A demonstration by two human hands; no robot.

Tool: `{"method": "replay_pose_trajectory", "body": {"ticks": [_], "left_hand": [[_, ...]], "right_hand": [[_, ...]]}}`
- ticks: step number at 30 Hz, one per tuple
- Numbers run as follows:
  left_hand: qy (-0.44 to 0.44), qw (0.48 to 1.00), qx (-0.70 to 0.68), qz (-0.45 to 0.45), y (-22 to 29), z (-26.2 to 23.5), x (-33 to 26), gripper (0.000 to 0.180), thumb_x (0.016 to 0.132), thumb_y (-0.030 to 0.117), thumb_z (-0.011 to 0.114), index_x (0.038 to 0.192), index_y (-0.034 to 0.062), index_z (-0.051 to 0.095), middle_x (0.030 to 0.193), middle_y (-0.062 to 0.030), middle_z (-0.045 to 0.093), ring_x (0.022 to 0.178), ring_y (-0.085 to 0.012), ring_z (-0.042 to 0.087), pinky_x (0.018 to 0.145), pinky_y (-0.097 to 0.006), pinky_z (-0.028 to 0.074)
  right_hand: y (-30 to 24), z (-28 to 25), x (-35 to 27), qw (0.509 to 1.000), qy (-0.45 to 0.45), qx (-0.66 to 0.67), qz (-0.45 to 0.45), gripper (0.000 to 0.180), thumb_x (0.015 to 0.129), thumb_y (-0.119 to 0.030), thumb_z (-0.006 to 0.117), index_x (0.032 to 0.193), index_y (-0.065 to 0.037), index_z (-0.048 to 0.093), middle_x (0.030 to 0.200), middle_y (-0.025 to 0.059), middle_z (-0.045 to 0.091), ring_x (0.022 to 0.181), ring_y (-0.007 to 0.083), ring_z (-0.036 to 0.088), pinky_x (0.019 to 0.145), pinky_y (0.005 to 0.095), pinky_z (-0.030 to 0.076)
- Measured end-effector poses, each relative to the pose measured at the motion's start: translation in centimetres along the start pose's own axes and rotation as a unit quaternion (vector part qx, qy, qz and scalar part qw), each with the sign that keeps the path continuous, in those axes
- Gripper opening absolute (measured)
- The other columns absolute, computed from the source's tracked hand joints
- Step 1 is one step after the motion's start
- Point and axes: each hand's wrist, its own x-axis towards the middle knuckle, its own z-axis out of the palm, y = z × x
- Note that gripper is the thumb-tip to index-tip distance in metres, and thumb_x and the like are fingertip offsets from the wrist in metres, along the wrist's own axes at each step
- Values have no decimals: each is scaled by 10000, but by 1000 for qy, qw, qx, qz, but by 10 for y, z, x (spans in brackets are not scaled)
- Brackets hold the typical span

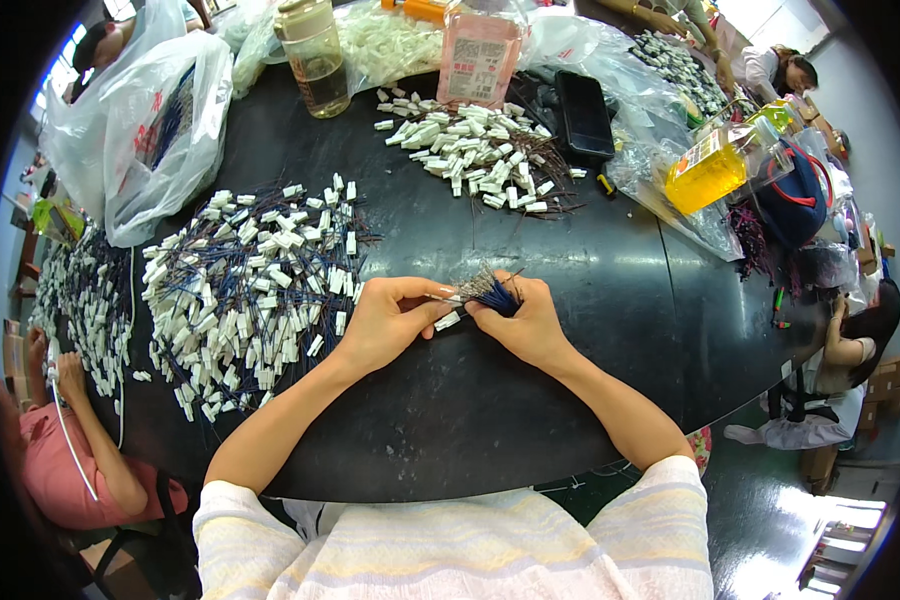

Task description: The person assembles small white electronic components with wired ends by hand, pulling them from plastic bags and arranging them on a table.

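1. Right hand (pixel 528 316) is gripping a bundle of dark blue wires (pixel 500 296), thumb laid across it; the silvery wire ends fan out at the upper left of that grip, toward the other hand.

2. Left hand (pixel 390 318) has its thumb and forefinger pinched on a thin pale piece (pixel 448 298) close beside those ends; whether this is a wire tip or part of a housing is too small to tell.

3. One white connector (pixel 448 321) shows just below the left fingertips, between the hands; I cannot tell if it is held or lies on the black table (pixel 420 420).

4. A large heap of white connectors on dark wires (pixel 240 290) lies to the left of the left hand; a smaller heap (pixel 485 155) lies beyond both hands, near a dark phone (pixel 583 115).

5. As I judge it, the step in hand is singling out or fitting one wire end at the bundle's tip; the next move would call for a steady right grip, with the left fingertips lining up a single end without snagging its neighbours.
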Motion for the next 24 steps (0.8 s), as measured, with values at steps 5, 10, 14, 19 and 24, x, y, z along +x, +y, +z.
{"method": "replay_pose_trajectory", "body": {"ticks": [5,10,14,19,24], "left_hand": [[9,982,171,83,37,-22,43,242,735,107,661,936,-24,634,703,-55,624,590,-77,547,528,-221,434],[202,860,439,160,17,-14,114,309,658,262,721,736,-13,603,688,-134,600,607,-259,589,578,-338,459],[236,867,426,110,11,-10,119,267,674,244,681,717,-7,600,688,-154,609,669,-307,599,614,-372,467],[131,974,187,8,26,-26,69,143,719,89,637,718,-45,587,609,-105,608,493,-131,578,476,-250,445],[98,994,50,-13,17,-17,5,73,784,11,599,828,-46,585,687,-52,609,533,-75,560,447,-178,392]], "right_hand": [[2,-7,-3,982,84,141,88,103,764,-75,626,824,-4,583,717,-36,556,643,27,466,576,197,384],[-4,0,-2,981,91,151,77,96,769,-85,633,813,-15,583,716,-41,553,647,17,468,576,186,383],[4,1,-1,974,111,176,88,101,760,-80,639,807,-14,579,699,-28,557,619,27,480,555,187,386],[-1,-5,-2,973,118,179,82,96,753,-74,637,782,-9,573,652,3,557,563,46,505,509,189,393],[3,-1,0,989,96,95,66,91,725,-73,644,738,-2,590,645,-24,557,589,27,480,529,191,385]]}}
